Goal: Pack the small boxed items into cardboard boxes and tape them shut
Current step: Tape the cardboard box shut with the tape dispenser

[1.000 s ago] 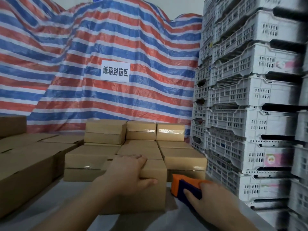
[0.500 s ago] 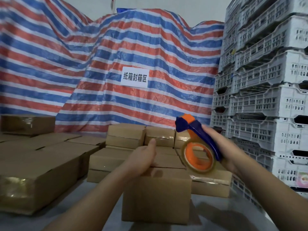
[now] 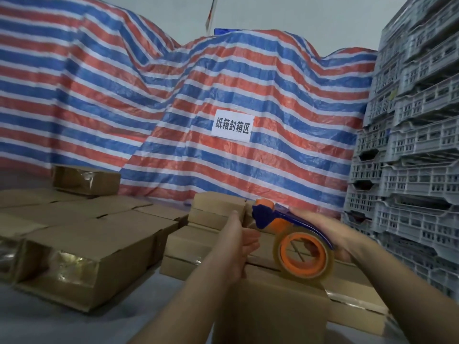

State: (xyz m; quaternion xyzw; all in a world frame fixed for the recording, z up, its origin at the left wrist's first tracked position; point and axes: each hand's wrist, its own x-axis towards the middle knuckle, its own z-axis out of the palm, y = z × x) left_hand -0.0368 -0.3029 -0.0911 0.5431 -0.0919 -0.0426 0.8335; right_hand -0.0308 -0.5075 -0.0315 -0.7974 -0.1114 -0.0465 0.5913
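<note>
Now the right hand (image 3: 330,234), gripping the tape dispenser (image 3: 293,242), has lowered it from mid-air toward the cardboard box (image 3: 273,309). The left hand (image 3: 236,244) reaches its loosely spread fingers toward the dispenser's front, probably for the tape end; taping looks imminent.

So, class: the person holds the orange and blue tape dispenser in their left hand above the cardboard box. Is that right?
Not quite. In the head view the tape dispenser is gripped by the right hand, not the left. The left hand reaches toward its front end, above the cardboard box.
</note>
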